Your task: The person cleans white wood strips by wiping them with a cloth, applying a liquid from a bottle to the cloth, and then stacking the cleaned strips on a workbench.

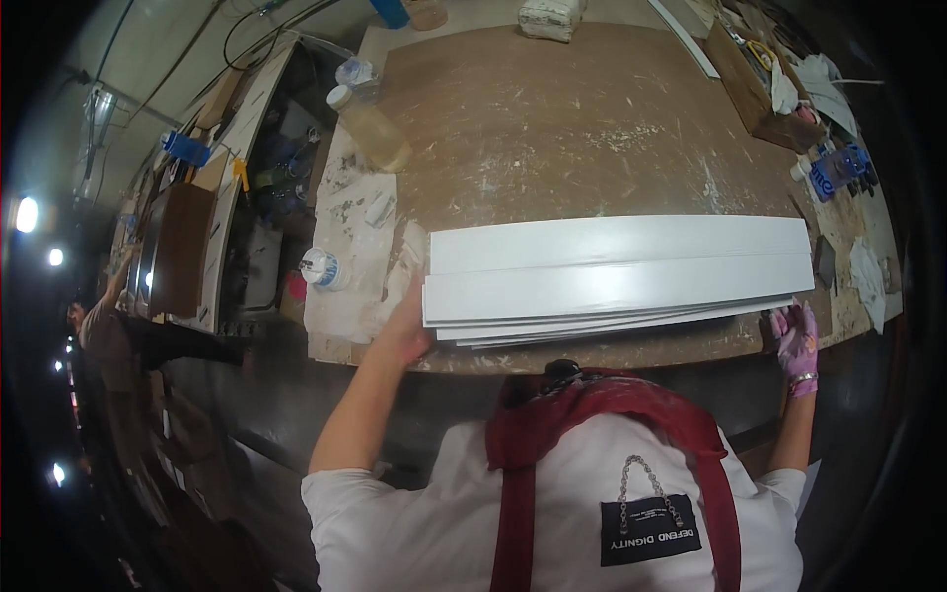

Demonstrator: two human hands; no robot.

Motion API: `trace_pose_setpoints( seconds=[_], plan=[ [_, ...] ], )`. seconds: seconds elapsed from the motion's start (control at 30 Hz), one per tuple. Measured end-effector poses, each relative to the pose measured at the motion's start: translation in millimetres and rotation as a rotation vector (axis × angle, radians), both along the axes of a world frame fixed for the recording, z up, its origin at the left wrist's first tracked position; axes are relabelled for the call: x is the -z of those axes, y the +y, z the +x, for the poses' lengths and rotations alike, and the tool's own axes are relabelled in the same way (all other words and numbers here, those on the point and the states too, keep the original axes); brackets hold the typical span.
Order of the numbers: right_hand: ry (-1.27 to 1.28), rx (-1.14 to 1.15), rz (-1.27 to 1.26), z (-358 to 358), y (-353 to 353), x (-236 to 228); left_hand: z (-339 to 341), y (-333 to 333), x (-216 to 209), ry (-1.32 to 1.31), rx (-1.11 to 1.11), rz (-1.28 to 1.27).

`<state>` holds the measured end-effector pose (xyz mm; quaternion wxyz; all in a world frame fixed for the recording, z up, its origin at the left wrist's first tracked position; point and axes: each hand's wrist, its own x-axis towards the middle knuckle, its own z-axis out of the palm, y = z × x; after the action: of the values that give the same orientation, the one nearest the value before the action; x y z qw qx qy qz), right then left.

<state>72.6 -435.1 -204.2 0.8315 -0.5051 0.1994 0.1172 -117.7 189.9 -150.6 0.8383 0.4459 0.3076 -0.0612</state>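
Observation:
A stack of long, flat white boards (621, 281) lies crosswise at the near side of the brown worktable (552, 118). The boards are slightly fanned, their lower edges showing one beneath another toward me. At the left end, my bare left hand (412, 318) is closed on the stack, its fingers partly hidden behind the edge. My right hand (795, 337), in a pink patterned glove, is closed on the near right corner, with some fingertips out of sight under the boards.
Left of the boards stand a white-capped bottle of yellowish liquid (370, 130), a clear bottle (357, 77) and a small white tub (319, 267). A wooden box of tools (750, 84) and a blue-labelled bottle (837, 173) are at right. Another person (123, 331) is at far left.

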Motion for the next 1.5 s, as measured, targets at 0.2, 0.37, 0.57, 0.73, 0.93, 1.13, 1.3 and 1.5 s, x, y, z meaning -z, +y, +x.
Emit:
trace_pose_setpoints(
  seconds=[0.2,0.37,0.57,0.73,0.93,1.13,1.3,1.5],
  plan=[
    [0.011,-0.284,0.073,55,39,56,-12,-21,35,0.105,-0.134,-0.257],
    [0.088,-0.397,0.124,72,64,51,1,-16,38,0.118,-0.188,-0.301],
    [0.134,-0.451,0.158,74,74,49,5,-42,46,0.014,-0.23,-0.356],
    [0.177,-0.47,0.18,68,70,52,25,-45,36,-0.015,-0.223,-0.14],
    [0.181,-0.472,0.206,65,63,52,1,-40,45,0.119,-0.252,-0.01],
    [0.114,-0.544,0.261,73,70,59,-10,-12,26,0.215,-0.123,-0.119],
    [0.074,-0.555,0.379,79,87,80,-13,5,40,0.183,-0.069,-0.153],
    [0.362,-0.397,0.44,75,105,48,-10,-25,52,0.183,-0.182,-0.066]
  ],
)
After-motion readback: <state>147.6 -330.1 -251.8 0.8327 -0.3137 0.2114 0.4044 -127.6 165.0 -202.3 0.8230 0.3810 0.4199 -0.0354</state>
